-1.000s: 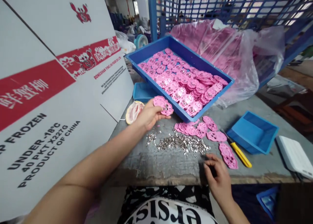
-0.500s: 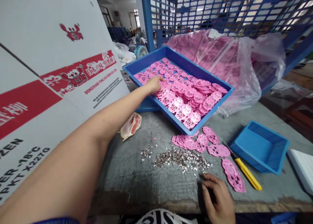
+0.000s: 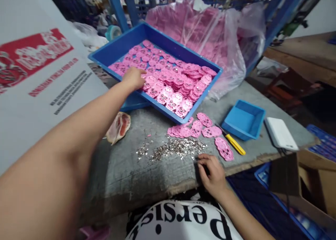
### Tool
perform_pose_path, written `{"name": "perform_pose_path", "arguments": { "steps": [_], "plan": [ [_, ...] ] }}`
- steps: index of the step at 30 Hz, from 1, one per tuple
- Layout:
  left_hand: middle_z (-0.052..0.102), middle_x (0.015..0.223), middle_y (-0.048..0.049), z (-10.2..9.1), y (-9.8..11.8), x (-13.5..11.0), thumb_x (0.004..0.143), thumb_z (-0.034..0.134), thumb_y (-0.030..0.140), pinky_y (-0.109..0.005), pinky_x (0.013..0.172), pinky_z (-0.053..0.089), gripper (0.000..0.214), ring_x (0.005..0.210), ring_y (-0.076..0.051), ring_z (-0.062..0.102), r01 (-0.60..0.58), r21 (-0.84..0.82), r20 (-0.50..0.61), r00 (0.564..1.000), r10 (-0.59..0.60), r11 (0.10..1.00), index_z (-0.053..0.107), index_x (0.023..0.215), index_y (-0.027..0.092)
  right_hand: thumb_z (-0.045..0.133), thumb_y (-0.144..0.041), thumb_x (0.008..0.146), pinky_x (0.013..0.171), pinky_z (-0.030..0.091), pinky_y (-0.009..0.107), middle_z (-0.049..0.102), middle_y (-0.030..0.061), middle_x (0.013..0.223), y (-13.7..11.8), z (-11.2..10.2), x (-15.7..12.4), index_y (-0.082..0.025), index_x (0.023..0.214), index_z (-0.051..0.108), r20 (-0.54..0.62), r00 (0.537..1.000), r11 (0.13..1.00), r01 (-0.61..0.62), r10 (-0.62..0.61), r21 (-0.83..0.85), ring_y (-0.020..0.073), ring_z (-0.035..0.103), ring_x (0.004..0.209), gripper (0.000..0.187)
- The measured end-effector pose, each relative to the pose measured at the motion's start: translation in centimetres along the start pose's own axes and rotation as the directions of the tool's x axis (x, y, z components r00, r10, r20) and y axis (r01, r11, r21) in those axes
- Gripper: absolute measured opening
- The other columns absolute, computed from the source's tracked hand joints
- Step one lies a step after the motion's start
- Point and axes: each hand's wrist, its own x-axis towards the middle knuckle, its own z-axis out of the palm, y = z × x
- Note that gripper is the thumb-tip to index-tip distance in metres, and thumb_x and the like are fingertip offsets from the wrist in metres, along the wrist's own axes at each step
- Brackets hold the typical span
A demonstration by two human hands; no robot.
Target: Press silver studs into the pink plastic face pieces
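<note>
My left hand [image 3: 133,77] reaches into the big blue tray [image 3: 118,47] and rests on the near-left rows of pink plastic pieces [image 3: 170,80] that fill it; its fingertips are hidden, so I cannot see a grip. My right hand [image 3: 213,171] lies at the table's front edge with fingers curled, right beside a heap of small silver metal bits [image 3: 178,147]. Whatever is under those fingers is hidden. Several loose pink pieces [image 3: 195,129] lie between the tray and the heap.
A yellow cutter [image 3: 235,143], a small blue tray [image 3: 244,119] and a white device [image 3: 279,133] sit to the right. A pale shell-like scrap [image 3: 119,126] lies on the left. A printed white carton [image 3: 39,79] stands on the left, and a plastic bag of pink parts [image 3: 199,26] behind.
My left hand carried a pink piece from above the table into the big tray and now rests there. The right hand has stayed by the metal bits. The view swung right.
</note>
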Motion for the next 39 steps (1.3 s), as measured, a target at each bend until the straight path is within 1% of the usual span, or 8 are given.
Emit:
{"name": "perform_pose_path", "arguments": {
  "steps": [4,10,15,18,23,27,34,39],
  "plan": [
    [0.059,0.127,-0.0116,-1.0,0.1,-2.8,0.091,0.059,0.016,-0.051,0.111,0.041,0.041,0.120,-0.030,0.056,-0.084,-0.034,-0.179,0.981,0.077,0.996,0.064,0.132,0.017,0.052,-0.021,0.096,0.079,0.056,0.034,0.071,0.0061,0.096,1.3,-1.2,2.3,-0.022,0.097,0.060,-0.023,0.990,0.986,-0.138,0.141,0.089,0.0197,0.069,0.090,0.008],
    [0.059,0.129,-0.0098,-1.0,1.7,-12.0,0.096,0.056,0.026,-0.042,0.096,0.055,0.037,0.096,-0.018,0.063,-0.482,-0.161,-0.317,0.851,0.418,0.861,0.057,0.133,0.020,0.052,-0.026,0.093,0.096,0.047,0.043,0.070,0.0203,0.119,5.7,-2.6,14.1,-0.012,0.119,0.064,0.153,0.924,0.850,-0.245,0.350,-0.466,0.0316,0.062,0.111,0.032],
    [0.055,0.138,-0.0146,0.1,2.3,-22.8,0.095,0.054,0.017,-0.045,0.102,0.054,0.049,0.128,-0.026,0.057,-0.754,-0.080,-0.233,0.650,0.723,0.652,0.047,0.143,0.023,0.061,-0.009,0.082,0.092,0.045,0.044,0.072,0.0282,0.108,7.4,-0.2,19.2,-0.007,0.098,0.070,0.258,0.840,0.774,-0.263,0.478,-0.576,0.0364,0.065,0.106,0.018],
    [0.055,0.140,-0.0155,0.9,2.0,-28.2,0.095,0.053,0.012,-0.041,0.099,0.056,0.049,0.122,-0.024,0.062,-0.755,-0.120,-0.164,0.655,0.738,0.644,0.048,0.143,0.023,0.063,-0.005,0.081,0.090,0.043,0.040,0.072,0.0271,0.105,7.6,0.5,19.0,-0.008,0.093,0.067,0.225,0.854,0.780,-0.282,0.469,-0.558,0.0331,0.064,0.105,0.013],
    [0.060,0.135,-0.0125,3.4,2.6,-33.7,0.095,0.054,0.015,-0.037,0.097,0.056,0.042,0.117,-0.021,0.064,-0.482,-0.510,-0.136,0.863,0.486,0.713,0.056,0.136,0.023,0.067,-0.016,0.087,0.078,0.039,0.034,0.070,0.0180,0.095,7.9,-0.6,18.6,-0.011,0.102,0.060,0.117,0.875,0.815,-0.379,0.470,-0.438,0.0205,0.060,0.088,0.017],
    [0.066,0.124,-0.0118,6.8,4.6,-36.1,0.092,0.060,0.021,-0.029,0.076,0.057,0.037,0.090,-0.015,0.068,0.037,-0.897,0.093,0.990,0.104,0.441,0.062,0.129,0.020,0.071,-0.024,0.082,0.069,0.042,0.030,0.066,0.0075,0.089,6.2,-1.8,16.8,-0.016,0.102,0.056,0.011,0.847,0.820,-0.512,0.532,-0.257,0.0148,0.056,0.072,0.027],
    [0.072,0.123,-0.0139,9.8,9.2,-38.2,0.085,0.075,0.035,-0.038,0.100,0.051,0.038,0.113,-0.024,0.067,0.457,-0.814,0.494,0.869,-0.014,-0.360,0.068,0.117,0.015,0.087,-0.048,0.059,0.056,0.049,0.030,0.065,-0.0020,0.075,-4.8,1.0,4.3,-0.022,0.090,0.059,0.520,0.730,0.507,-0.683,0.445,0.525,0.0158,0.057,0.060,0.049],
    [0.076,0.107,-0.0140,9.8,9.3,-39.1,0.084,0.074,0.029,-0.038,0.094,0.056,0.028,0.103,-0.025,0.072,0.463,-0.731,0.556,0.830,-0.046,-0.501,0.070,0.105,0.011,0.072,-0.046,0.081,0.071,0.051,0.033,0.072,0.0020,0.085,-7.0,1.1,-0.7,-0.022,0.104,0.068,0.529,0.781,0.811,-0.523,0.333,0.262,0.0189,0.063,0.072,0.033]
  ]
}}
